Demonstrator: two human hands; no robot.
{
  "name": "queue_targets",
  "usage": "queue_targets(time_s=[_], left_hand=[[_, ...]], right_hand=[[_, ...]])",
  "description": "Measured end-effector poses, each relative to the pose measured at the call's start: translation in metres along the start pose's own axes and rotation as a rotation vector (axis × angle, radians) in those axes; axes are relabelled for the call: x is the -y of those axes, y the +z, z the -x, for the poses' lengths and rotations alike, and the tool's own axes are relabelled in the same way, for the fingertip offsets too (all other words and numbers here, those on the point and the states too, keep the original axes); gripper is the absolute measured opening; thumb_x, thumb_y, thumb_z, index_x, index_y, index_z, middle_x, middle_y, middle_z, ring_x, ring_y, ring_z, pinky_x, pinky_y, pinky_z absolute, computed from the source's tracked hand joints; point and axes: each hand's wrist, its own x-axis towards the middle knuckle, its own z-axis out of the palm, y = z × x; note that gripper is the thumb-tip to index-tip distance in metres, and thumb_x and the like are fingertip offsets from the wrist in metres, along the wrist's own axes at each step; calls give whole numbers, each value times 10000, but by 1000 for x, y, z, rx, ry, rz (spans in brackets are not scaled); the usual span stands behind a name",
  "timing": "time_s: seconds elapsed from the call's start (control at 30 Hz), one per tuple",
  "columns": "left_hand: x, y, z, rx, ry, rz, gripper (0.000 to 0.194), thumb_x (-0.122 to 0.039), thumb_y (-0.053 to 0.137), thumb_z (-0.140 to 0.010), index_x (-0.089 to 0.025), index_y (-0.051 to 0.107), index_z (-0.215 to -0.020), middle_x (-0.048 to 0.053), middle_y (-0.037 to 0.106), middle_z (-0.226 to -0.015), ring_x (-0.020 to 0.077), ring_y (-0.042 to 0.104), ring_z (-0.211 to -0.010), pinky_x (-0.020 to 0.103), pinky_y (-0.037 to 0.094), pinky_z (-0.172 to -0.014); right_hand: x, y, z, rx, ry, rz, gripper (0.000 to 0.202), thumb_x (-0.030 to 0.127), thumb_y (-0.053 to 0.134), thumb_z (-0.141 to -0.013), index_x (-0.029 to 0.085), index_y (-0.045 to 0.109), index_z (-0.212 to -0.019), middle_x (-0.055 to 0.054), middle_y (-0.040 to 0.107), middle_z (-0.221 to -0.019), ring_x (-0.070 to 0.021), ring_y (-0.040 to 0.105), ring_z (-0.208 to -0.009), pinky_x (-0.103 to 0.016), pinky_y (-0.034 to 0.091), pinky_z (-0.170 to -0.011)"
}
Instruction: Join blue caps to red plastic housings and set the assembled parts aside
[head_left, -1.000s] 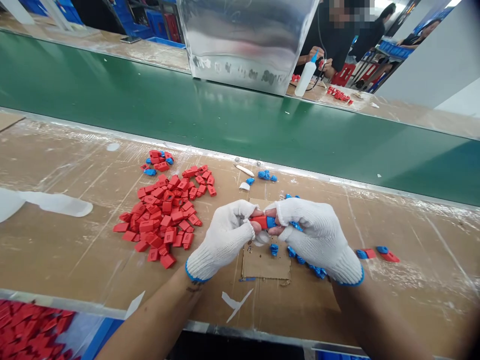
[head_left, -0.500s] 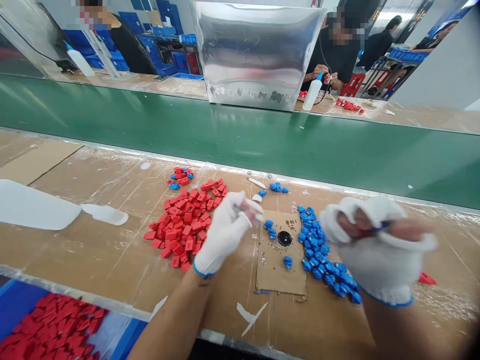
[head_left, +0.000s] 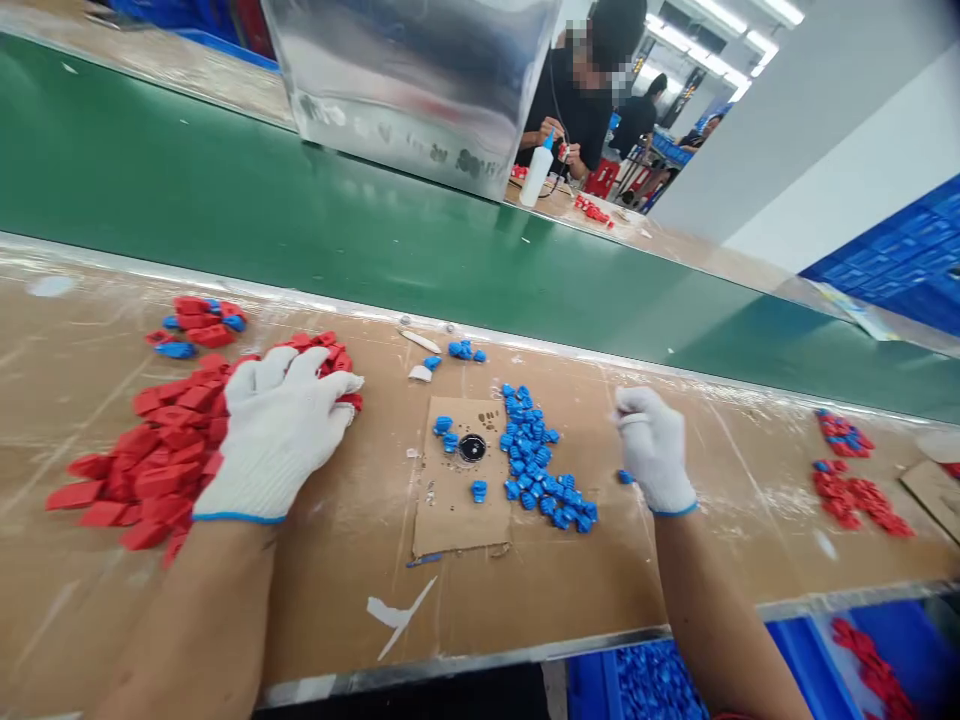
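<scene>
My left hand (head_left: 274, 425), in a white knitted glove with fingertips bare or hidden, lies over the pile of red plastic pieces (head_left: 169, 440). Its fingers are spread and its palm faces down. My right hand (head_left: 651, 450), gloved too, is above the table with its fingers curled together; whatever it grips is hidden. Beside it lies a single blue plastic piece (head_left: 625, 477). Between the hands, a heap of small blue pieces (head_left: 532, 450) borders a cardboard sheet (head_left: 457, 520). On that sheet sit a round black dish (head_left: 472, 448) and a few blue pieces.
A green conveyor belt (head_left: 375, 240) runs behind the work table. Mixed red and blue pieces (head_left: 202, 325) lie at the far left, with more red pieces (head_left: 847, 485) at right. Below the front edge stands a bin of blue pieces (head_left: 656, 685). A person (head_left: 592, 110) works across the belt.
The view has swung to the right. My left hand has come down onto the red pile, its fingers spreading. My right hand has moved lower and turned palm down; its fingers stay curled.
</scene>
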Motion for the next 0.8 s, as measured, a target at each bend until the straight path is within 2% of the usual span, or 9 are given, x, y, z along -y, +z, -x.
queue_targets(time_s=[0.07, 0.17, 0.27, 0.37, 0.4, 0.47, 0.57, 0.7, 0.8], left_hand=[[-2, 3, -1, -8, 30, 97, 79, -254, 732, -845, -251, 755, -920, 83, 718, -1325, 527, 459, -1434, 733, 245, -1220], [-15, -2, -2, -20, 6, 77, 124, -245, 703, -872, -249, 713, -995, 62, 708, -1424, 460, 485, -1472, 659, 301, -1248], [-30, -13, -5, -26, -52, -6, 199, -279, 625, -922, -233, 709, -1096, 104, 726, -1414, 398, 572, -1444, 569, 397, -1217], [-40, -19, -7, 11, -113, 37, 281, -323, 586, -910, -194, 729, -1116, 144, 786, -1234, 409, 696, -1275, 554, 503, -1110], [-42, -18, -6, 23, -130, 69, 289, -330, 580, -903, -189, 733, -1105, 144, 797, -1189, 402, 722, -1214, 546, 532, -1073], [-46, -15, -3, 18, -128, 141, 250, -332, 588, -895, -203, 731, -1055, 120, 809, -1136, 365, 748, -1133, 508, 566, -1036], [-48, -7, 2, -40, -33, 249, 129, -307, 622, -892, -236, 709, -954, 64, 807, -1031, 295, 765, -1035, 438, 583, -1020], [-50, 1, 4, -50, 64, 360, 79, -272, 629, -906, -228, 693, -922, 37, 784, -936, 222, 749, -894, 360, 601, -905], [-51, 1, 4, -49, 37, 429, 58, -256, 654, -893, -217, 690, -917, 22, 758, -874, 184, 711, -798, 317, 581, -795]], right_hand=[[-11, -11, 10, 131, 13, 153, 84, 230, 599, -859, 264, 667, -895, 2, 633, -715, -177, 552, -617, -314, 396, -615], [-22, -28, 21, 258, 29, 320, 76, 232, 642, -856, 277, 691, -820, -7, 685, -713, -200, 599, -680, -321, 404, -655], [-32, -49, 27, 203, 79, 453, 122, 261, 578, -885, 273, 698, -866, -33, 734, -829, -250, 644, -820, -345, 435, -723], [-30, -64, 34, 63, 127, 533, 227, 301, 488, -952, 258, 700, -1019, -81, 760, -1014, -297, 657, -979, -409, 474, -842], [-26, -64, 36, 71, 120, 536, 225, 299, 486, -959, 259, 693, -1038, -86, 761, -1055, -301, 661, -1019, -422, 480, -882], [-12, -54, 39, 200, 65, 520, 171, 259, 523, -939, 267, 675, -1016, -74, 764, -1097, -291, 670, -1053, -416, 482, -921], [5, -21, 34, 416, -1, 506, 160, 173, 549, -900, 268, 652, -978, -56, 760, -1064, -276, 667, -1010, -392, 465, -887], [2, 23, 15, 480, -2, 432, 287, 99, 591, -817, 270, 682, -1028, -47, 774, -1027, -273, 678, -977, -368, 473, -843], [-10, 34, 5, 527, -39, 345, 325, 68, 617, -771, 270, 692, -1015, -21, 776, -996, -235, 702, -917, -330, 509, -803]])
